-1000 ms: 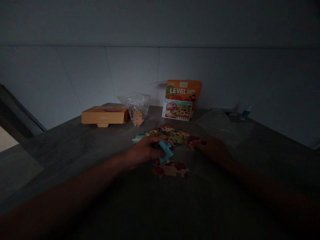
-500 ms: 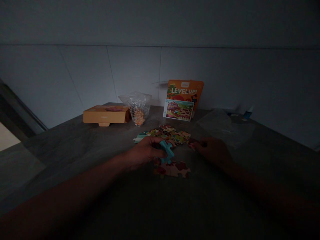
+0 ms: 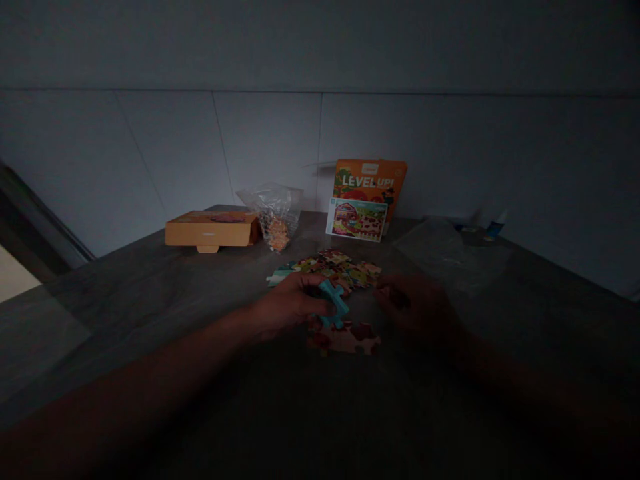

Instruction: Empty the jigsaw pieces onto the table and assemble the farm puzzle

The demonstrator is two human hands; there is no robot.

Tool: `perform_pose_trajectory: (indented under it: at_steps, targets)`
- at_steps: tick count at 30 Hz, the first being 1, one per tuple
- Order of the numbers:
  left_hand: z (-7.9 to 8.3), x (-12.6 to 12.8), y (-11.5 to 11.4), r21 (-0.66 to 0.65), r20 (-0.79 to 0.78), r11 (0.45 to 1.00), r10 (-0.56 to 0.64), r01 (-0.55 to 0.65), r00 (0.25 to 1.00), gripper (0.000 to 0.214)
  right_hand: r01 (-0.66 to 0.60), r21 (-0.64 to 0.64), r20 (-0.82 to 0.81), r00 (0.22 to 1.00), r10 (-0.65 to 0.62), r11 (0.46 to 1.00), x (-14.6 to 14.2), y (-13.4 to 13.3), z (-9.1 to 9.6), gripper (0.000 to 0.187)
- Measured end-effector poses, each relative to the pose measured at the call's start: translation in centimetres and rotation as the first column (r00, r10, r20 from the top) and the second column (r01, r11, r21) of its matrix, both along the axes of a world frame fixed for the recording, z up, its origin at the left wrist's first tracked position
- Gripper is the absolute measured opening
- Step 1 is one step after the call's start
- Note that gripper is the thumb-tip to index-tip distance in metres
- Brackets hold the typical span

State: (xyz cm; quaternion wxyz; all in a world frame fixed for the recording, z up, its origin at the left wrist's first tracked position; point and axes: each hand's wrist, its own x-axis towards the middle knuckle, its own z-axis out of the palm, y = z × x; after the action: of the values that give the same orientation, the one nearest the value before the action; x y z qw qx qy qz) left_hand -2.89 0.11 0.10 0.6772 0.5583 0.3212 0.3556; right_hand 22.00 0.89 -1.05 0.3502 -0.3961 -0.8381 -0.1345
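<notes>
My left hand (image 3: 290, 303) pinches a turquoise puzzle piece (image 3: 334, 304) between thumb and fingers, holding it tilted above the table. Just below it lies a joined strip of pink and brown puzzle pieces (image 3: 347, 339), its upper left partly covered by the turquoise piece. To the right, my right hand (image 3: 420, 310) is closed, fingertips pinched around a small reddish puzzle piece (image 3: 385, 291) that is mostly hidden and dim. A heap of loose puzzle pieces (image 3: 333, 262) lies just beyond both hands.
An orange box (image 3: 207, 233) and a clear bag with pieces (image 3: 277, 230) stand at the back left. A picture card (image 3: 357, 220) leans on an orange "LEVEL UP!" box (image 3: 371, 175) by the wall. Crumpled clear plastic (image 3: 440, 250) lies at the right on the grey table (image 3: 125, 293).
My right hand has shifted slightly nearer to me and turned, so its small piece is more hidden. The left hand and turquoise piece have stayed nearly still. The picture is darker.
</notes>
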Motion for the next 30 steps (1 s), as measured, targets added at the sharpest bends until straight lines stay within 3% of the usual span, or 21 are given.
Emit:
perform_pose_trajectory:
  at_steps: [4,8,12,16,18,21,25,30]
  targets:
    - [0.2,0.3,-0.4,0.003,0.003,1.000,-0.020,0.020,1.000,0.021,-0.318,0.126,0.124,0.945,0.303,0.940,-1.1,-1.3,0.2,0.029]
    - [0.3,0.7,-0.9,-0.009,-0.031,1.000,-0.021,0.021,0.999,0.018,-0.420,0.132,0.180,0.901,0.395,0.898,-1.7,-2.2,0.6,0.019]
    - [0.3,0.9,-1.1,-0.027,-0.076,0.998,-0.052,0.050,0.996,0.021,-0.460,0.146,0.157,0.885,0.439,0.876,-1.8,-2.3,1.0,0.012]
    - [0.4,1.0,-1.1,-0.065,0.027,0.998,-0.019,0.021,0.999,0.046,-0.475,0.160,0.150,0.878,0.454,0.865,-1.7,-2.2,1.0,0.005]
    - [0.3,1.0,-1.1,-0.084,0.055,0.996,-0.015,0.020,0.998,0.048,-0.450,0.175,0.144,0.892,0.429,0.876,-1.7,-2.0,0.9,0.007]
    - [0.1,0.8,-0.9,-0.126,0.058,0.991,-0.040,0.047,0.998,0.032,-0.389,0.189,0.114,0.921,0.373,0.902,-1.7,-1.8,0.8,0.013]
    - [0.1,0.6,-0.8,-0.197,0.068,0.977,-0.073,0.086,0.995,0.043,-0.340,0.134,0.044,0.940,0.338,0.931,-1.5,-1.6,0.8,0.012]
    - [0.7,0.3,-0.9,-0.184,0.068,0.972,-0.134,0.144,0.989,0.055,-0.344,0.080,0.005,0.939,0.345,0.935,-1.4,-1.9,0.9,0.010]
